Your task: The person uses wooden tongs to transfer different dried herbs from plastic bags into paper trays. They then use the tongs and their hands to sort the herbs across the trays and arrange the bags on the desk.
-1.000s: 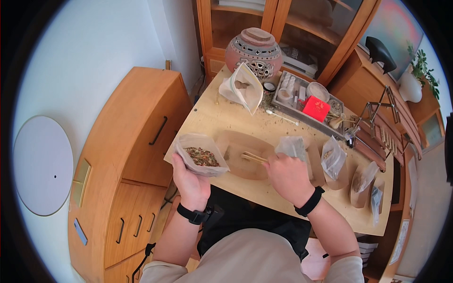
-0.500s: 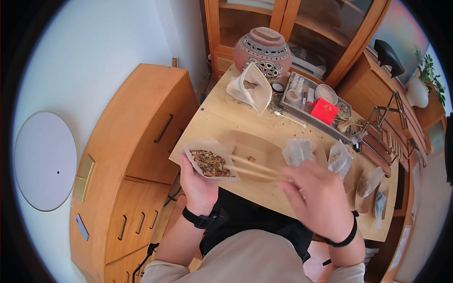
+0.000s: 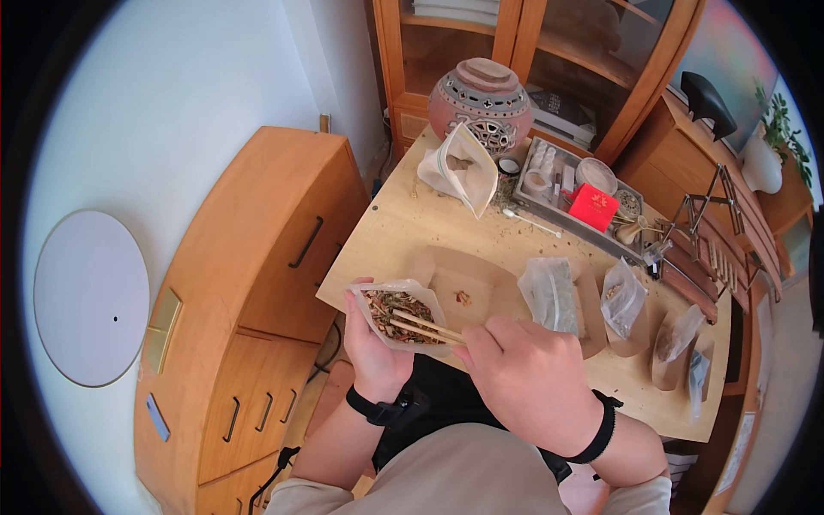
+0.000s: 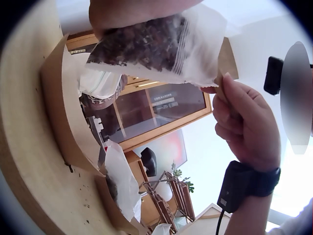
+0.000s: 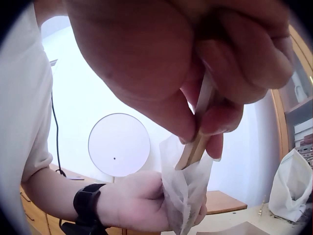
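Note:
My left hand (image 3: 382, 365) holds up a pale translucent bag (image 5: 188, 198), its mouth tilted toward me. Chopped dried herbs (image 3: 384, 307) in red, green and brown fill it. My right hand (image 3: 532, 373) pinches slim wooden tongs (image 3: 429, 326), whose tips reach into the bag among the herbs. From the left wrist view, the dark mix shows through the bag wall (image 4: 203, 44). A brown paper tray (image 3: 489, 268) sits on the table just beyond the bag, with a small pile of herb bits (image 3: 462, 298) in it.
More paper trays holding clear bags (image 3: 622, 296) line the table's right side. Behind stand an open white pouch (image 3: 463, 176), a patterned pot (image 3: 481, 103) and a grey tray (image 3: 549, 204) with a red box (image 3: 593, 208). A white spoon (image 3: 532, 223) lies among crumbs.
My right hand drew the tongs back from over the paper tray, leaving a small herb pile there, then moved left and put their tips into the bag. The left hand keeps holding the bag.

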Available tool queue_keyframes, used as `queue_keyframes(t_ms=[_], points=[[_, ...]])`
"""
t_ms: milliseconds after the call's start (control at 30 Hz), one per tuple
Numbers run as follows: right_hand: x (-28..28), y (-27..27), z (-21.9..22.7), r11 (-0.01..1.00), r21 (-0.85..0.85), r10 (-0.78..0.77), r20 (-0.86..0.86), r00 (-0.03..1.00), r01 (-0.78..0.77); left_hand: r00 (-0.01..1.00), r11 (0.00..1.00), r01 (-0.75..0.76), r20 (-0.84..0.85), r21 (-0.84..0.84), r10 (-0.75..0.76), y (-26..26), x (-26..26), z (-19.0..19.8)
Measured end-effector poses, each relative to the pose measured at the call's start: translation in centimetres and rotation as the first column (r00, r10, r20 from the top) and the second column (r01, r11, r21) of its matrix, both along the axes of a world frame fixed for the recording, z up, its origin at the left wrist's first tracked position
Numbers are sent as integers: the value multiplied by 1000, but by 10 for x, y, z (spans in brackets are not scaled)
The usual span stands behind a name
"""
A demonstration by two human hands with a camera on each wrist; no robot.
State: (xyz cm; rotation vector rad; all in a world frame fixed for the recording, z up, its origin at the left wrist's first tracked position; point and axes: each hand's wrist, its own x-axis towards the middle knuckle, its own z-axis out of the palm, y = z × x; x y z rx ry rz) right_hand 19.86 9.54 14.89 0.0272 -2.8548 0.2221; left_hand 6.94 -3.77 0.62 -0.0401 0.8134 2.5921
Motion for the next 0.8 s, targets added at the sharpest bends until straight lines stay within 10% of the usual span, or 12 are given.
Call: queue_keyframes(t_ms=[800], points=[[-11, -17, -6, 980, 195, -9, -69, 998, 23, 993, 989, 104, 44, 109, -110, 2, 6, 12]])
